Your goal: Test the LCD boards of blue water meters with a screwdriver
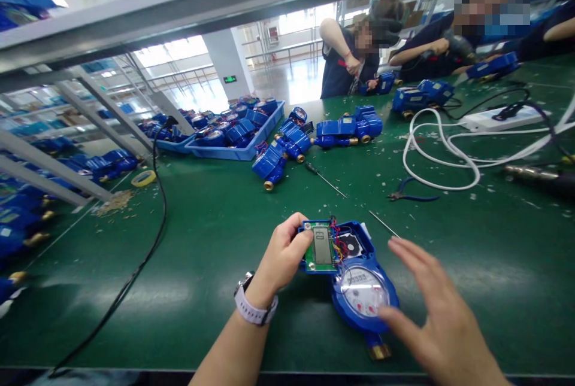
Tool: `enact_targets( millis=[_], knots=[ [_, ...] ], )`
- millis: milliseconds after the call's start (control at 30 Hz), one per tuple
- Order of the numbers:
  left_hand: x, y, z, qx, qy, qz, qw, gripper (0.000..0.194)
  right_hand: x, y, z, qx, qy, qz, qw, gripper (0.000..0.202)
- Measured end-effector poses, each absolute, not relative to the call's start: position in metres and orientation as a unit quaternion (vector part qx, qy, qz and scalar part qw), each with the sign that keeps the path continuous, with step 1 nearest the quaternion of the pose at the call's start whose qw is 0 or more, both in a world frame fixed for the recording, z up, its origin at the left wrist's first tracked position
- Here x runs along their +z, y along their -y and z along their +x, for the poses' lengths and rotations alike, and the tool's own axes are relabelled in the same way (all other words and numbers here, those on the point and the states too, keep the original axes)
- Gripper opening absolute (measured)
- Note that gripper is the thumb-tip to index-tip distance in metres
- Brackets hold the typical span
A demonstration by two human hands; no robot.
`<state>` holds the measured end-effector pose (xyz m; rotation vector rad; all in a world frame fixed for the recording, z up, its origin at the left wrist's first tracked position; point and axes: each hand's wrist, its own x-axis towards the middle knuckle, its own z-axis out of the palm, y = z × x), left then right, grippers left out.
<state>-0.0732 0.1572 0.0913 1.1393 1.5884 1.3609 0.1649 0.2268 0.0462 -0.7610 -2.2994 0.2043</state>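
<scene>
Colours noted: blue on green

Tabletop (pixel 202 314): dark green, whitish flecks. Meter (pixel 349 317): blue; end fitting (pixel 380 351) brass-yellow; dial (pixel 365 293) white with red marks. Circuit board (pixel 309 256): green. Display (pixel 321 246): grey, dark characters. Wires (pixel 340 247): red, yellow, black. Watch strap (pixel 254 313): pale lilac. Crate (pixel 224 152): lighter blue. Tape roll (pixel 141 184): yellow. Looped cord (pixel 456 189): white. Plier handles (pixel 422 198): dark blue.

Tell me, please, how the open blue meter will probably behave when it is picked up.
The open blue meter is likely stiff, and perhaps heavy for its size, given its brass end. Its display board is joined by thin wires, so it could dangle and seems fragile.
</scene>
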Motion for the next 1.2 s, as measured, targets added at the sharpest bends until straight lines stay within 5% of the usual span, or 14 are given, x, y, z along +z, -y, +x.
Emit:
enact_targets(
  millis=[167,500,800,1000,1200],
  knots=[
    [0.077,-0.151,-0.069,0.587,-0.617,0.39,0.35,0.021,0.036,-0.186,0.151,-0.023,0.914,-0.274,0.298,0.069],
    [0.069,-0.121,-0.058,0.589,-0.558,0.377,0.448,0.03,0.064,-0.298,0.166,-0.015,0.982,-0.079,0.173,0.067],
    [0.049,-0.124,-0.024,0.486,-0.489,0.46,0.559,0.041,0.059,-0.303,0.159,0.102,0.946,-0.171,0.257,0.06],
    [0.046,-0.122,-0.019,0.44,-0.495,0.543,0.517,0.058,0.039,-0.235,0.184,0.238,0.839,-0.291,0.393,0.022],
    [0.04,-0.13,-0.01,0.393,-0.502,0.568,0.52,0.051,0.003,-0.2,0.194,0.36,0.791,-0.316,0.382,0.031]
  ],
)
